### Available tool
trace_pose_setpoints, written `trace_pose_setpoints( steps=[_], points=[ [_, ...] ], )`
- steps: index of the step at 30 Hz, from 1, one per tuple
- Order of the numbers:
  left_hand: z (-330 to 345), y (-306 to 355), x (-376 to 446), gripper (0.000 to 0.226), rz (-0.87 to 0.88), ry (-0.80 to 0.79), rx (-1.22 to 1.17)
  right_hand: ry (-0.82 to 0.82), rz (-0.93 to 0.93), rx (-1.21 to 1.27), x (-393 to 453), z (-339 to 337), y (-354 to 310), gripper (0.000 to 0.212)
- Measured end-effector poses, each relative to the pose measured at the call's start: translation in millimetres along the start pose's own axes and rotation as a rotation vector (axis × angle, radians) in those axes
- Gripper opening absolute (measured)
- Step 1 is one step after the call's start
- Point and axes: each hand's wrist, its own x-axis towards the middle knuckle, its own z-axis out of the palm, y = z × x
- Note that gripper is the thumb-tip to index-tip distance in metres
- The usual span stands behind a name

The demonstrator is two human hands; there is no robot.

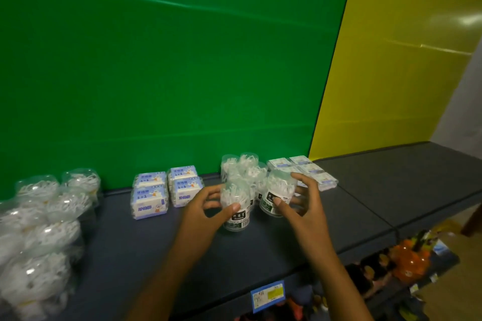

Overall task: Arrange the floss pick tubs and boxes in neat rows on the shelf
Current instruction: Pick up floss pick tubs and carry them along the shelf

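Floss pick tubs (236, 206), clear plastic cylinders with dark labels, are clustered mid-shelf between the blue boxes (167, 191) and a row of flat white packs (307, 171). One front tub is gripped round its side by the left hand (208, 210), and a neighbouring tub (277, 197) by the right hand (303, 202). They are judged light, rigid and somewhat slick; a hold round the labelled lower wall is advised, since tall narrow tubs could be toppled easily.

Two clear floss pick tubs (236, 207) (277, 194) stand upright, side by side, on the dark shelf (365, 203).
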Motion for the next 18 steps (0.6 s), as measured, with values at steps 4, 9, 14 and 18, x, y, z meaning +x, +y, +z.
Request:
trace_pose_setpoints(
  steps=[4, 9, 14, 18],
  points=[
    [19.7, -7.9, -4.4, 0.039, -0.028, 0.060, 0.010, -0.084, -0.015, 0.045, 21.4, -12.8, 9.8, 0.055],
    [53.7, -11.5, -5.4, 0.041, -0.039, 0.137, 0.083, -0.169, -0.042, 0.085, 44.4, -38.5, 23.8, 0.055],
    [80.4, -25.6, -6.4, 0.046, -0.041, 0.197, 0.150, -0.211, -0.047, 0.126, 45.5, -56.5, 37.2, 0.056],
    [91.2, -34.1, -8.4, 0.045, -0.049, 0.262, 0.179, -0.266, -0.038, 0.133, 48.5, -61.7, 44.1, 0.057]
  ],
)
